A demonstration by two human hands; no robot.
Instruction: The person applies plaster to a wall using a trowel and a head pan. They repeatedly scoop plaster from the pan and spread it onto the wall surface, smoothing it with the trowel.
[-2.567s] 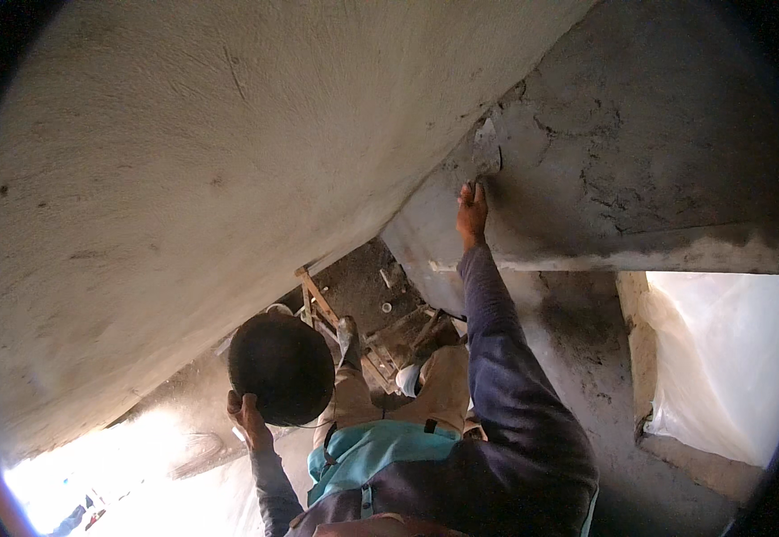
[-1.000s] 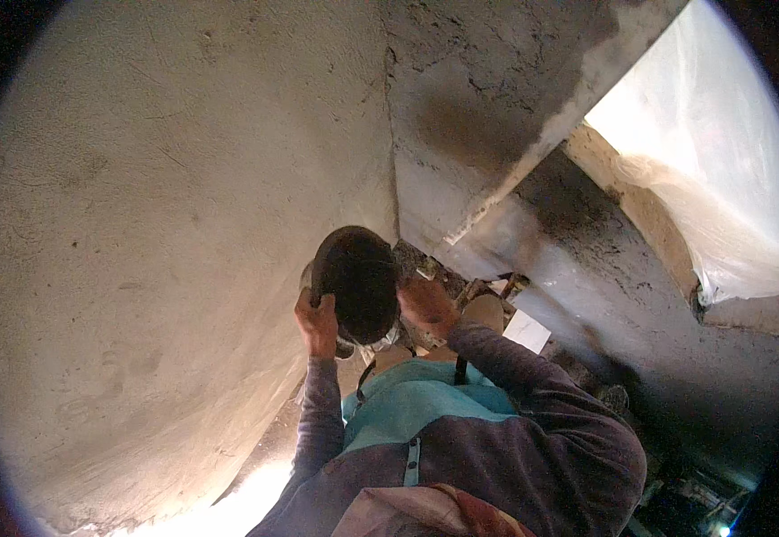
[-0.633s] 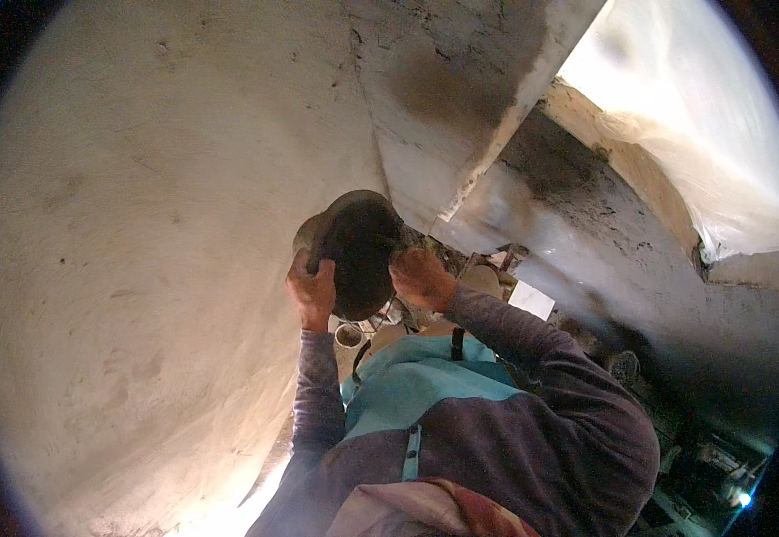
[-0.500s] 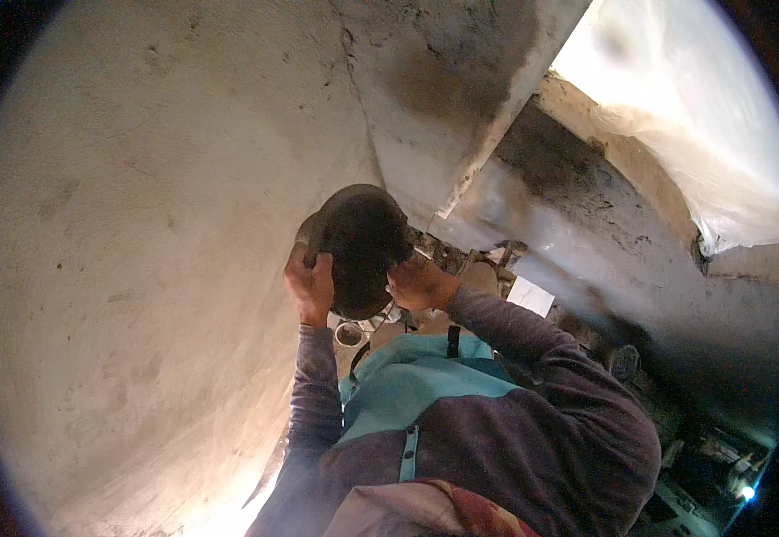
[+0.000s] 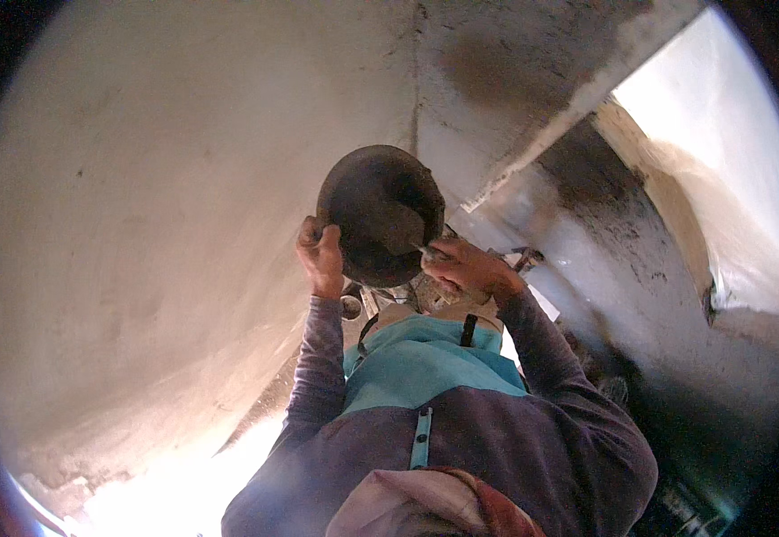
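A dark round pan is held up in front of my chest, its open side facing me. My left hand grips its left rim, thumb over the edge and fingers behind. My right hand is closed round the handle of a small trowel at the pan's right side. The trowel's blade reaches over the inside of the pan. Some dark stuff seems to lie in the pan, but it is too dim to make out.
A pale plastered wall rises close on my left and meets a stained wall ahead. Plastic sheeting covers a bright opening at upper right. Below the pan stands a small bucket amid clutter.
The pan has turned so that its inside shows more, and the trowel blade has come into sight. My right hand has shifted right. The whole view has swung, moving the walls across the picture.
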